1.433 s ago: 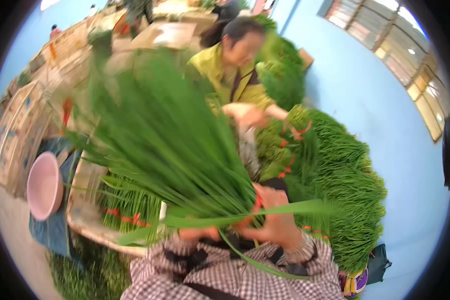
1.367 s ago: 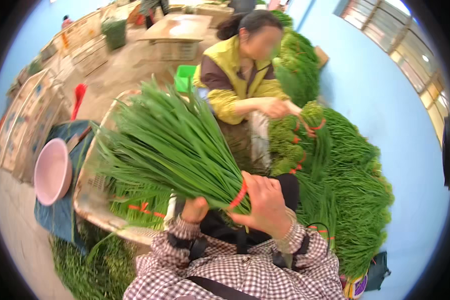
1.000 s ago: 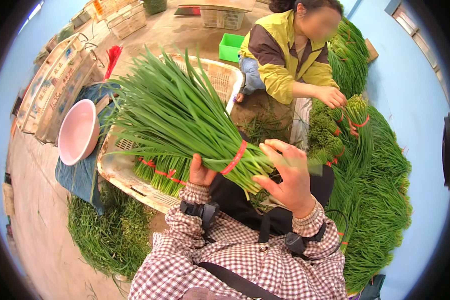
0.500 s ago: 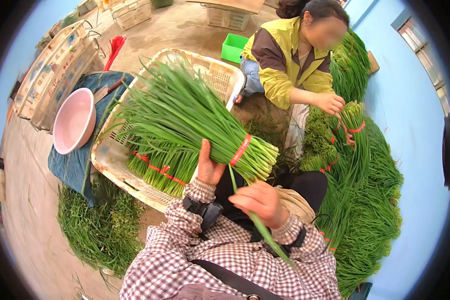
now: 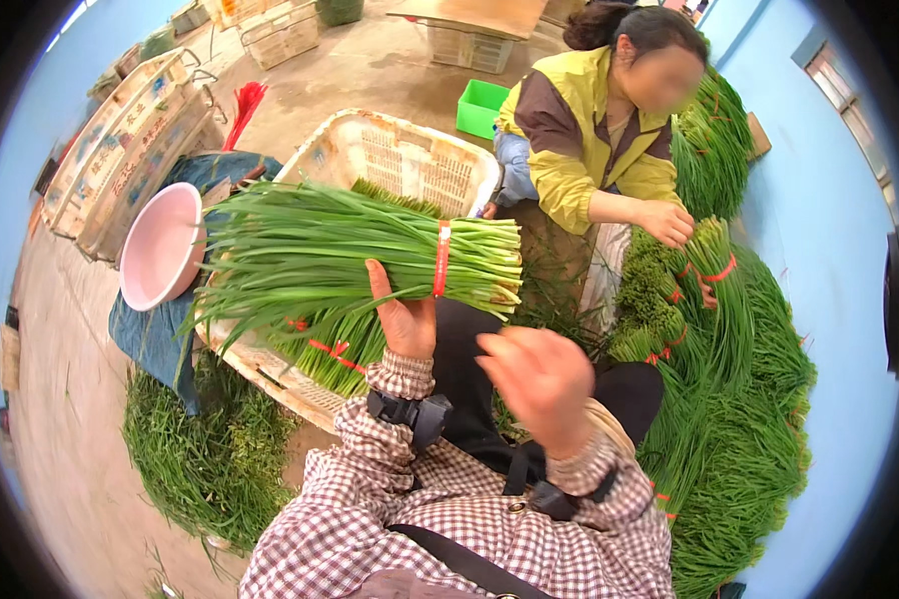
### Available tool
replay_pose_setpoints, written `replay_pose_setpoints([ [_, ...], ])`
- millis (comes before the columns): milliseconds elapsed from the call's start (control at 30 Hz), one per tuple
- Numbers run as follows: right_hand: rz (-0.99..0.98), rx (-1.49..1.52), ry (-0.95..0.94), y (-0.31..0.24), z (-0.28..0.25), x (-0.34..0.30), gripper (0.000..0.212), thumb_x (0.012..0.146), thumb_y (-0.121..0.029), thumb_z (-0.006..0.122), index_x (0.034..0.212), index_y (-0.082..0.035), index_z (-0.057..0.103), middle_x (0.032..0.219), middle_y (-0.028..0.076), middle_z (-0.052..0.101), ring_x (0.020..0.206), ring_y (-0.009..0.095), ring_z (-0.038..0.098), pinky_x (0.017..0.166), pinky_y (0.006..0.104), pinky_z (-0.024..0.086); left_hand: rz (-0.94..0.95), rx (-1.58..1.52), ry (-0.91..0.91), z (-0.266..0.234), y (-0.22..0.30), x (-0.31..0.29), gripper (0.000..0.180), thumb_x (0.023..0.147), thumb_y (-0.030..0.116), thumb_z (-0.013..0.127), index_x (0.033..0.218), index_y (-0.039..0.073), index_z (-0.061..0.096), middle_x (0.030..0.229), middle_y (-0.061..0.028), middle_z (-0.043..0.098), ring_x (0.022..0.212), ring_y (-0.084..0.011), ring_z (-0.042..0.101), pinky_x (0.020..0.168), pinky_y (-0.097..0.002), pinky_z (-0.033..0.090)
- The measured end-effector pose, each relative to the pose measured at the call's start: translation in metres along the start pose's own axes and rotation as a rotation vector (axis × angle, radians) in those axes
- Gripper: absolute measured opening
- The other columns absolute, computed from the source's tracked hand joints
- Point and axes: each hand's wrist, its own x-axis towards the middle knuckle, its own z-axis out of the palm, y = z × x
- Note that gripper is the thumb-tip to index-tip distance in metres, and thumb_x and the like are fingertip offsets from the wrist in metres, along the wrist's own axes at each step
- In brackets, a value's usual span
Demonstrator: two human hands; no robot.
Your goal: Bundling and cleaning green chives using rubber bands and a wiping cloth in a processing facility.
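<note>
A thick bundle of garlic chives (image 5: 340, 245) lies across my left hand (image 5: 407, 319), thumb up along its near side and the other fingers hidden beneath. A red band (image 5: 443, 258) circles it near the pale cut stems, which point right; the long leaves droop left over the crate. My right hand (image 5: 544, 379) is raised just below the stem ends, apart from the bundle. Motion smears its fingers, and no leaf shows in it. Under the bundle, a white plastic crate (image 5: 315, 155) holds more chive bundles (image 5: 335, 354) tied with red bands.
At the right, a co-worker in a yellow-green jacket (image 5: 559, 90) handles a banded chive bundle (image 5: 711, 250) beside a large chive heap (image 5: 739, 429) along the blue wall. A pink basin (image 5: 163, 245) stands left of the crate. Loose trimmings (image 5: 200, 449) lie on the floor at lower left.
The chive bundle has turned from slanting to nearly level, its stem ends swinging up and left. A loose leaf has left my right hand, which has moved slightly right.
</note>
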Motion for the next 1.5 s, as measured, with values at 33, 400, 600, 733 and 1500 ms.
replay_pose_setpoints([
  [33, -0.055, -0.011, -0.017, -0.004, 0.012, 0.016, 0.031, 0.077, -0.015, 0.064, 0.109, -0.01, 0.063, 0.105, 0.001, 0.061, 0.085, 0.017, 0.059, 0.07, 0.0308, 0.045, -0.009, -0.009, 0.009, 0.009, -0.005, -0.005, 0.06, 0.093, 0.052, 0.056, 0.131, 0.006, 0.05, 0.128, -0.0067, 0.058, 0.114, -0.021, 0.055, 0.102, -0.038, 0.044],
  [400, 0.061, 0.415, 0.089, 0.026, 0.071, 0.009, 0.02, 0.074, 0.0, 0.07, 0.091, -0.005, 0.061, 0.08, 0.007, 0.062, 0.074, 0.029, 0.063, 0.064, 0.0359, 0.051, -0.217, 0.025, -0.064, -0.005, -0.019, -0.027, 0.059, 0.092, 0.053, 0.058, 0.13, 0.007, 0.053, 0.125, -0.0066, 0.058, 0.108, -0.0207, 0.055, 0.098, -0.0347, 0.044],
  [600, 0.0, 0.829, -0.286, 0.019, 0.04, -0.041, 0.015, 0.079, -0.008, 0.069, 0.09, -0.006, 0.059, 0.082, 0.008, 0.06, 0.074, 0.029, 0.061, 0.063, 0.0371, 0.05, -0.086, 0.057, -0.02, 0.003, -0.016, -0.012, 0.066, 0.092, 0.05, 0.059, 0.141, 0.008, 0.043, 0.137, -0.0074, 0.051, 0.123, -0.0245, 0.05, 0.108, -0.0417, 0.039],
  [733, 0.199, 0.018, -0.904, 0.04, 0.009, -0.098, 0.03, 0.072, -0.014, 0.068, 0.101, -0.008, 0.064, 0.103, 0.006, 0.065, 0.083, 0.027, 0.066, 0.066, 0.037, 0.054, -0.068, -0.005, 0.015, 0.002, -0.013, -0.003, 0.072, 0.091, 0.05, 0.061, 0.144, 0.007, 0.038, 0.145, -0.0113, 0.045, 0.131, -0.0286, 0.044, 0.113, -0.0444, 0.033],
  [1500, 0.476, 0.934, -0.126, 0.138, 0.038, -0.084, 0.069, 0.069, -0.006, 0.083, 0.128, -0.006, 0.047, 0.122, 0.006, 0.05, 0.117, 0.018, 0.049, 0.102, 0.0325, 0.04, -1.331, 0.728, -0.858, -0.057, 0.031, -0.11, 0.056, 0.087, 0.006, 0.067, 0.138, 0.001, 0.046, 0.125, -0.0125, 0.062, 0.115, -0.0243, 0.059, 0.095, -0.0361, 0.049],
])
